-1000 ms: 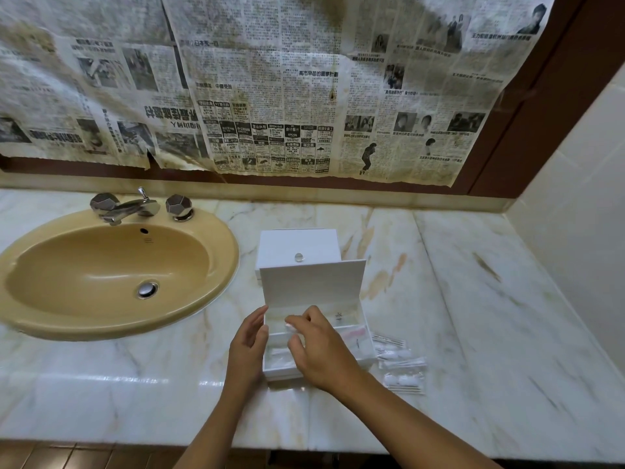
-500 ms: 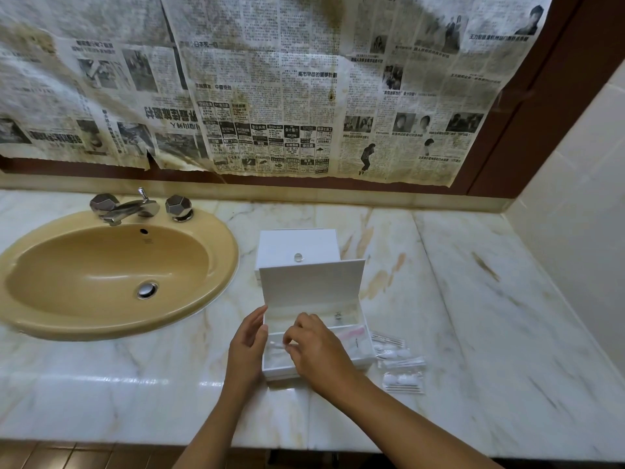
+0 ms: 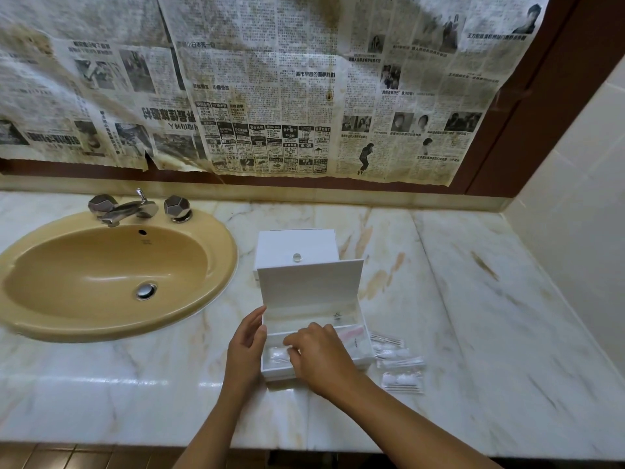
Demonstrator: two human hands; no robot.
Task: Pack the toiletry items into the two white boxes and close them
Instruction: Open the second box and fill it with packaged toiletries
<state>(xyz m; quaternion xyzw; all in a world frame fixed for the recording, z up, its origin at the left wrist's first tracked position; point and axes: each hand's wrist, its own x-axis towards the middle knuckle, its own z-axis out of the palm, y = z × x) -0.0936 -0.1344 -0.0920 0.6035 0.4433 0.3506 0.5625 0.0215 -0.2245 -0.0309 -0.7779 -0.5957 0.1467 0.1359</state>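
Open box (image 3: 363,346) on the counter (image 3: 473,333), lid raised. Left hand (image 3: 245,350), fingers straight, rests against its left wall. Right hand (image 3: 319,357) reaches inside, fingers curled on a clear packet (image 3: 277,354). Closed box (image 3: 296,243) stands beyond the hands; loose packets (image 3: 400,367) lie right of the right hand.

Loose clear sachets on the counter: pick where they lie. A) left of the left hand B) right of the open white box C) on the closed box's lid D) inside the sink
B: the clear sachets lie on the marble counter just right of the open white box, outside it.
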